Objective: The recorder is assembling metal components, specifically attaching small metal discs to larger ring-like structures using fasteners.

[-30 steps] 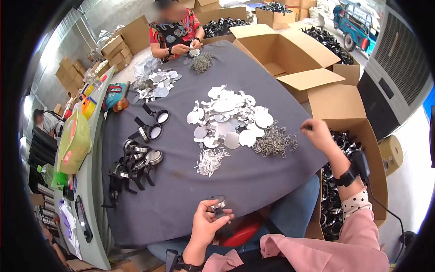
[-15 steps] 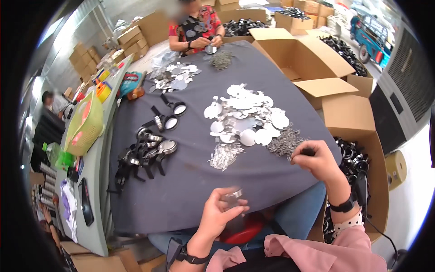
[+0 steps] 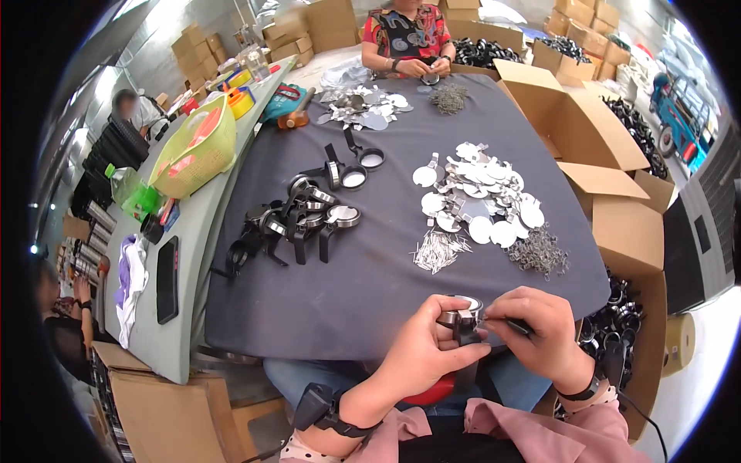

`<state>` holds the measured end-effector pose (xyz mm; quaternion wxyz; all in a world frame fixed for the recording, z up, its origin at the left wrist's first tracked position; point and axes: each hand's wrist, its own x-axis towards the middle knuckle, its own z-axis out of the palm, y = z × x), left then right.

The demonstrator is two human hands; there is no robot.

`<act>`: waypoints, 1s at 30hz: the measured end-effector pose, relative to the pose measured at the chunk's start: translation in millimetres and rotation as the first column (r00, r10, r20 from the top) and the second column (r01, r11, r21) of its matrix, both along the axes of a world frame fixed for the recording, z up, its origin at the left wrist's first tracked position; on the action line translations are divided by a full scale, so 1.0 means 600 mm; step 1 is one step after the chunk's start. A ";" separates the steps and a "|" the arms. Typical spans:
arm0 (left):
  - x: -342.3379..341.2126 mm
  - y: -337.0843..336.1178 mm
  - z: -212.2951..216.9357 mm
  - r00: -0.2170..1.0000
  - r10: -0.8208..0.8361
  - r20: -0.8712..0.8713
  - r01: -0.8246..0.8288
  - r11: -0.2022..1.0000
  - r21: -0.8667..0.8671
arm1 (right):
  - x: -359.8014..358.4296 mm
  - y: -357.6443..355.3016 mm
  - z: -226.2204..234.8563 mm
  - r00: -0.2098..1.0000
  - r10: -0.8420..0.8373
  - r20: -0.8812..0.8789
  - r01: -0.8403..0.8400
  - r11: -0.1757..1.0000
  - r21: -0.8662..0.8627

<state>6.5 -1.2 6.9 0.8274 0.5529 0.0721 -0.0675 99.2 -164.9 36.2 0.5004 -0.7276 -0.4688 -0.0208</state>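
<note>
Over the near edge of the table, my left hand (image 3: 427, 346) is closed round a ring-shaped part (image 3: 466, 330) with a metal band and a black handle. My right hand (image 3: 540, 328) meets it, pinching a short black tool (image 3: 522, 327) whose tip is at the ring's side. Anything tiny at that tip is too small to make out. Beyond my hands lie a heap of silvery discs with tabs (image 3: 490, 189), a pile of thin white pins (image 3: 438, 251) and a pile of small metal springs or clips (image 3: 538, 253). Several similar black-handled rings (image 3: 309, 220) lie to the left.
Across the dark-covered table (image 3: 340, 309), a person (image 3: 409, 38) handles a similar part beside more discs (image 3: 367, 108). Open cardboard boxes (image 3: 629, 231) line the right side, one holding black parts. A side table (image 3: 185, 324) at left carries a phone (image 3: 167, 279) and a green basket (image 3: 197, 150).
My right hand has moved from the small metal piece pile to the ring part. My left hand has raised and turned the part toward it. The view has shifted left.
</note>
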 end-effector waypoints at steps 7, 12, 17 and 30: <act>-0.017 0.001 0.015 0.998 0.044 0.045 -0.046 0.998 0.038 | -0.019 0.008 0.001 0.966 0.034 0.255 -0.016 0.997 -0.069; -0.023 0.001 0.002 0.997 0.039 0.069 -0.052 0.978 0.200 | -0.018 0.012 0.003 0.952 0.070 0.298 -0.034 0.992 -0.125; -0.025 0.004 0.012 0.998 0.026 0.053 -0.038 0.975 0.221 | -0.006 0.013 0.026 0.942 0.189 0.277 -0.133 0.969 -0.209; -0.024 -0.009 0.007 0.999 0.020 0.049 -0.036 0.928 0.372 | 0.009 0.008 0.009 0.919 0.247 0.306 -0.175 0.954 -0.242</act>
